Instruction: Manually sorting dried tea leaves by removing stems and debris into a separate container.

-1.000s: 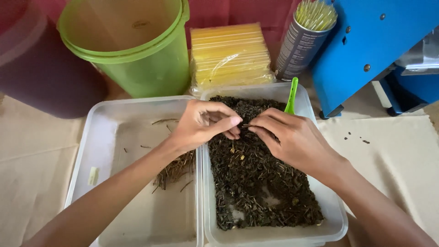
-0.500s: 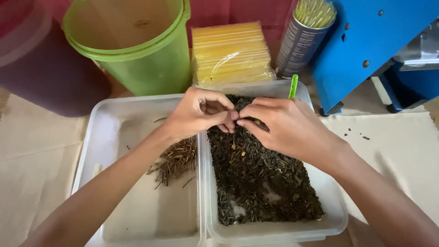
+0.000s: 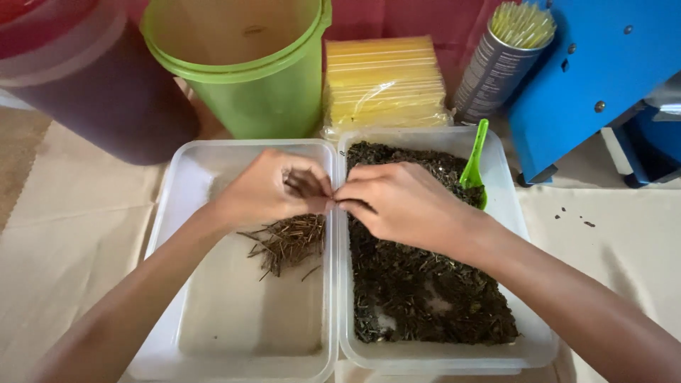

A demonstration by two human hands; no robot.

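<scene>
Two clear plastic tubs sit side by side at centre frame. Left tub [image 3: 177, 213] is mostly bare, with a small pile of dry stems [image 3: 287, 241] against its right wall. Right tub [image 3: 528, 234] is filled with dark dried leaf mix [image 3: 418, 284]; a green plastic scoop [image 3: 474, 162] stands in its upper right corner.

Left hand [image 3: 266, 188] is over the left tub, just above the stem pile, fingers curled in narrow, thumb and fingertips pinched together. What it pinches is too small to make out.

Right hand [image 3: 397, 202] is over the upper left of the leaf mix, fingers also drawn narrow into a pinch. Both pinches meet right over the wall between the tubs, fingertips touching or nearly so.

Upper frame, left to right: dark maroon container [image 3: 92, 78], green bucket [image 3: 248, 64], stack of yellow packets [image 3: 383, 81], grey can of pale sticks [image 3: 500, 60], blue machine [image 3: 596, 71]. Cream cloth [image 3: 64, 248] underneath, a few dark crumbs on it at right.
</scene>
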